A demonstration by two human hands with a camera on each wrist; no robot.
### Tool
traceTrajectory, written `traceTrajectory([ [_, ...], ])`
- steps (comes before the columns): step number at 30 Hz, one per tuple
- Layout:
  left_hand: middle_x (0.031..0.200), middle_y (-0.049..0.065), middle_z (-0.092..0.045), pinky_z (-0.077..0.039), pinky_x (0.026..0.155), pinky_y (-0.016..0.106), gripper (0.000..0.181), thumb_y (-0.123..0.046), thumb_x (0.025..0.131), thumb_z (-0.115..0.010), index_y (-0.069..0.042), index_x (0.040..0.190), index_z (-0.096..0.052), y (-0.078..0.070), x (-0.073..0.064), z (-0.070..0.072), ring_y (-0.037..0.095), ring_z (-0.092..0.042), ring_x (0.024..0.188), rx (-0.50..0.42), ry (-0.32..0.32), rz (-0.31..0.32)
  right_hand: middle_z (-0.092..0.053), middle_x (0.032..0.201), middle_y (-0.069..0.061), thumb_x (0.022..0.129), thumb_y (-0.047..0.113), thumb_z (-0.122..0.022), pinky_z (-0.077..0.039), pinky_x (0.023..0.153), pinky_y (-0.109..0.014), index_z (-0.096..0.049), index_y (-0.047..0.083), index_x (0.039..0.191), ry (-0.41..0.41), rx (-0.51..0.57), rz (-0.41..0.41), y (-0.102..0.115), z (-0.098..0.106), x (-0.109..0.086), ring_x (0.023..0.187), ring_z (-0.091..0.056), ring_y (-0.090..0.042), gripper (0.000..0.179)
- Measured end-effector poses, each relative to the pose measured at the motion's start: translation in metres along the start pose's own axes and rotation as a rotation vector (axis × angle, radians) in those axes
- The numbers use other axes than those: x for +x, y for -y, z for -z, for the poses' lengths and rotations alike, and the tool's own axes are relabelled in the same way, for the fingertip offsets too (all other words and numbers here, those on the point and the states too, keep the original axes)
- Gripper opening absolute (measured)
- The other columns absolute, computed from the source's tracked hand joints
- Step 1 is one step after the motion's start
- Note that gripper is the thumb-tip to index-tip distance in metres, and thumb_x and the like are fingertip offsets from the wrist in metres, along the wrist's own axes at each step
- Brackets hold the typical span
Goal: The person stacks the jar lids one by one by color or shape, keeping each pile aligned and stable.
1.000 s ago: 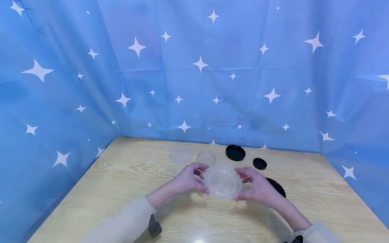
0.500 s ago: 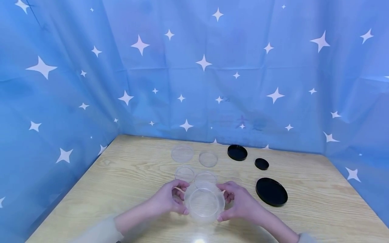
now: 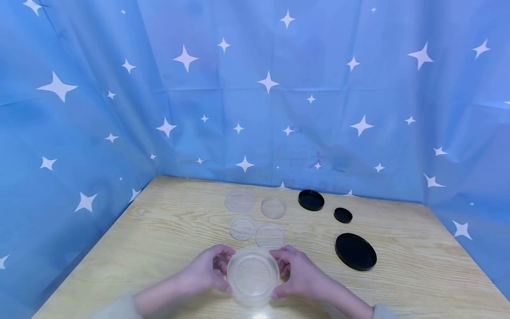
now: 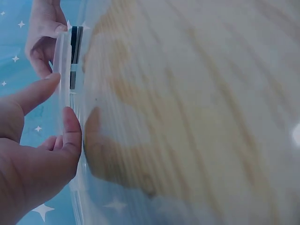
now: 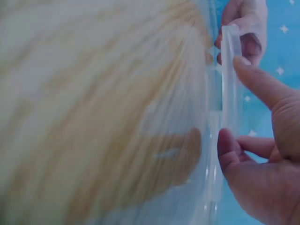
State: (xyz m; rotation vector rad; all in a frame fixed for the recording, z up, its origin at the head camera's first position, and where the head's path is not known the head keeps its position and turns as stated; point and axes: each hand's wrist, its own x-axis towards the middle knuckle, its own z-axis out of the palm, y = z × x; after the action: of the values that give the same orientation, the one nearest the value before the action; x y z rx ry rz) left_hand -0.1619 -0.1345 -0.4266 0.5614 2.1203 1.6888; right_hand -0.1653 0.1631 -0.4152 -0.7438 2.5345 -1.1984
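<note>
Both hands hold a clear, round, shallow plastic dish [image 3: 253,271] low over the front of the table in the head view. My left hand [image 3: 208,271] pinches its left rim between thumb and fingers. Opposite it, my right hand [image 3: 299,274] grips the right rim the same way. Each wrist view catches the dish edge-on: its rim [image 4: 62,65] lies between the left thumb and fingertips, and likewise its rim [image 5: 231,86] between those of the right. Just beyond it, a clear round dish [image 3: 270,236] and a smaller clear dish [image 3: 242,228] lie on the wood.
Farther back lie two more clear discs, one left [image 3: 239,200] and one nearer the middle [image 3: 273,208]. Rightward are a large black dish [image 3: 356,251], a medium black dish [image 3: 311,200] and a small black dish [image 3: 343,215]. A blue starred curtain [image 3: 239,106] borders the wooden table [image 3: 159,230].
Both hands have carried the clear dish toward the front edge and leftward, keeping their grip on its rim. The large black dish and the nearer clear dishes have come into full sight.
</note>
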Motion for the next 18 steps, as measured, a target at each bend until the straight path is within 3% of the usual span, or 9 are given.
traceTrajectory([
  [9,0.127,0.018,-0.049,-0.054,0.087,0.031,0.08,0.005,0.073,-0.084,0.009,0.142,-0.044,0.0014,-0.0053,0.0076,0.026,-0.053,0.103,0.082,0.003,0.02,-0.055,0.102,-0.002,0.067,0.014,-0.095,-0.053,0.075,-0.024,-0.054,-0.009,0.141,-0.003,0.014,0.005,0.0005,-0.0075,0.0041,0.084,-0.057,-0.01,0.088],
  [18,0.124,0.016,-0.051,-0.052,0.079,0.025,0.084,0.006,0.067,-0.084,0.008,0.142,-0.046,0.0032,-0.0029,0.0089,0.026,-0.054,0.101,0.117,-0.01,0.032,-0.055,0.101,-0.002,0.067,0.014,-0.095,-0.052,0.075,-0.024,-0.054,-0.011,0.139,-0.014,-0.002,0.028,-0.0001,-0.0093,0.0048,0.085,-0.057,-0.009,0.087],
])
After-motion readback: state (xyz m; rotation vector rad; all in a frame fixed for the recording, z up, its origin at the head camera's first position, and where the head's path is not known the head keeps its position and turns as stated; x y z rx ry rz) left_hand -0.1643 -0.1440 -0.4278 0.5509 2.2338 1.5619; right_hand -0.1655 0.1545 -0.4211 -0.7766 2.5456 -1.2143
